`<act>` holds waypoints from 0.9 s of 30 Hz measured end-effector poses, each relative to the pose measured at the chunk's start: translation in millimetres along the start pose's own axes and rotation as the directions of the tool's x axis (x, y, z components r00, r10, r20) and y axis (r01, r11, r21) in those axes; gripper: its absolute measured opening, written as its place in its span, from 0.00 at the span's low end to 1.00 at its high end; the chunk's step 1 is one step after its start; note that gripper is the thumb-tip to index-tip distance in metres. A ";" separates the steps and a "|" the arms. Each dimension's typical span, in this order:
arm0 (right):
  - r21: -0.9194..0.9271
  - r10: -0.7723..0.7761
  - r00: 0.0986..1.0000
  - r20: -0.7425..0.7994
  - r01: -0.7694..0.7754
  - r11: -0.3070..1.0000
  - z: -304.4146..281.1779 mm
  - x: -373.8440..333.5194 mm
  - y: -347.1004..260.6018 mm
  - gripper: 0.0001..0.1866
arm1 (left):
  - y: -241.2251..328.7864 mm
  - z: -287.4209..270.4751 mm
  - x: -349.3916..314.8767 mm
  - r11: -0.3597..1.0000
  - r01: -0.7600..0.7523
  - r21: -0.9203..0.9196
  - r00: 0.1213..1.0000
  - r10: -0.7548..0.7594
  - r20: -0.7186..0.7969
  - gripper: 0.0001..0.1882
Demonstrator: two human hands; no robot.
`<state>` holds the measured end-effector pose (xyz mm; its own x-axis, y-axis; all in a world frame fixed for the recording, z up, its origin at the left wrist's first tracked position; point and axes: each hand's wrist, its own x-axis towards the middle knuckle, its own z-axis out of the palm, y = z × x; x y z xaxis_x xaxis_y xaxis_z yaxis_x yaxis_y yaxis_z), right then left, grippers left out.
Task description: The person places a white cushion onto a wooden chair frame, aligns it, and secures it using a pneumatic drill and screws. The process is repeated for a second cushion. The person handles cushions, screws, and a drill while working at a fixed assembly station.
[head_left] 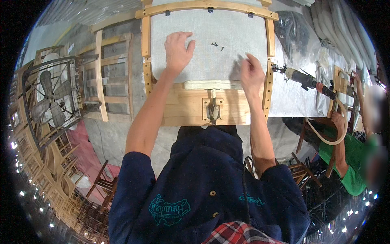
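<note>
A pale grey, fabric-covered panel point(215, 69) with rounded corners lies in front of me in a wooden frame point(269, 83). Several small dark screws point(215, 44) are scattered on its middle. Over the panel's left part is my left hand point(178, 49), open and empty, its thumb apart from the bent fingers. My right hand point(252, 75) is above the panel's right edge, fingers bent; the fingertips blur with motion, so whether they hold anything is unclear. Below the panel, a metal toggle clamp point(213, 112) on a wooden board presses toward a pale padded strip point(199, 85).
To the right lies a power screwdriver point(298, 77) on a plastic-covered surface. Beyond it a person in a green shirt point(352, 171) handles a wooden piece. At left are a caged fan point(50, 97), a slatted wooden rack point(109, 81) and many stacked chair frames point(53, 162).
</note>
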<state>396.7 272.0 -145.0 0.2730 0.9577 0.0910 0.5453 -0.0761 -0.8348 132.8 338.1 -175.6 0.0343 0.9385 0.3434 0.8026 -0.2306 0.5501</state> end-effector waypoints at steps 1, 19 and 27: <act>-0.015 0.057 0.997 -0.046 -0.058 0.998 -21.8 -11.9 12.0 0.13 | 6.1 -1.2 -3.4 0.999 -0.037 -0.024 0.999 0.038 0.012 0.15; 0.497 0.021 0.963 -0.270 0.120 0.860 -132.5 59.0 75.7 0.29 | 45.2 3.7 21.4 0.985 -0.141 -0.103 0.946 0.164 0.279 0.11; 0.375 0.037 0.889 -0.456 0.154 0.914 -147.8 82.9 26.9 0.17 | 72.1 -19.6 -17.3 0.741 0.495 -0.453 0.866 -0.378 0.329 0.11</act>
<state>551.2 308.3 -79.7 0.6246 0.7219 0.2978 0.2438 0.1820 -0.9526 178.4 300.2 -127.0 -0.0777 0.9839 -0.1608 0.3422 0.1778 0.9226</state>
